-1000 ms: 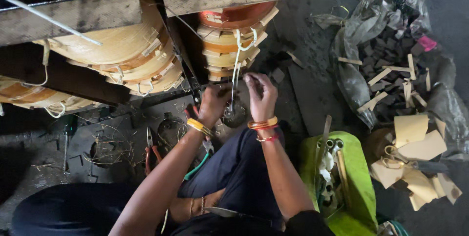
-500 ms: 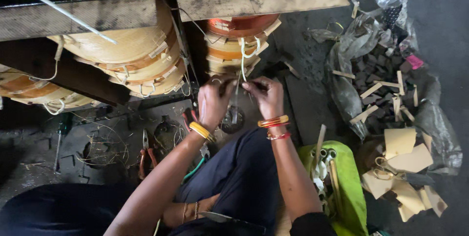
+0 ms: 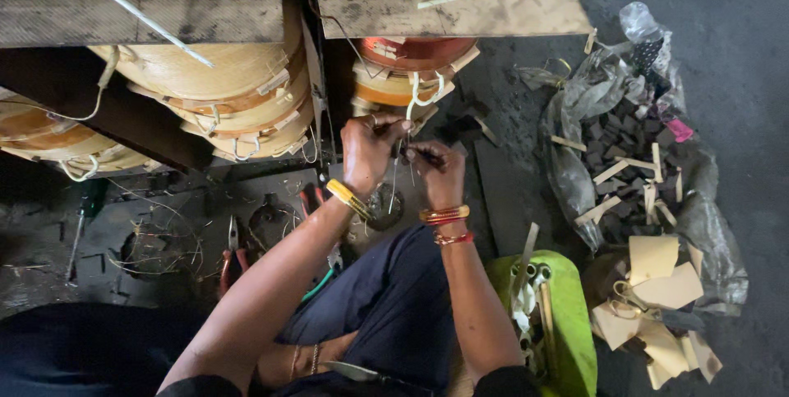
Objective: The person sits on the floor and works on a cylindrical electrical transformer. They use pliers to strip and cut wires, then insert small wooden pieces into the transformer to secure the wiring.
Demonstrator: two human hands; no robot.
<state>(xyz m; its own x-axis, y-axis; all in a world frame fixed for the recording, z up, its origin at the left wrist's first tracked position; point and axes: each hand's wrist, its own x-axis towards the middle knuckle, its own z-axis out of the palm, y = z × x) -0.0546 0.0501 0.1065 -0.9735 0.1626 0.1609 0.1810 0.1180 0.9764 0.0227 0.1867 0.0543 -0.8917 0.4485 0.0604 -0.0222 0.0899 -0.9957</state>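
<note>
Evidently, a thin wire lead (image 3: pixel 395 177) is being worked between both hands, just below the smaller coil (image 3: pixel 408 68) and beside the larger coil (image 3: pixel 215 76). The left hand (image 3: pixel 367 150) is closed in a pinch on the upper part of the lead; the right hand (image 3: pixel 436 168) is pressed together on what seems to be the same lead or a fine strand beside it, though the fingertips are too small for the contact to be told exactly. The step in hand is judged to be the dressing or joining of a coil lead. A steady pull along the strand, with the pinch kept firm, would be called for next, as a judgement only. The lead runs almost upright in the view, its long axis pointing from the hands' gap up towards the white loop (image 3: pixel 423 93) on the smaller coil, its lower end hanging towards the floor. Pliers (image 3: pixel 233 253) lie on the floor (image 3: pixel 509 191) well apart to the left, and a green bag (image 3: pixel 567 315) sits by the right forearm.
</note>
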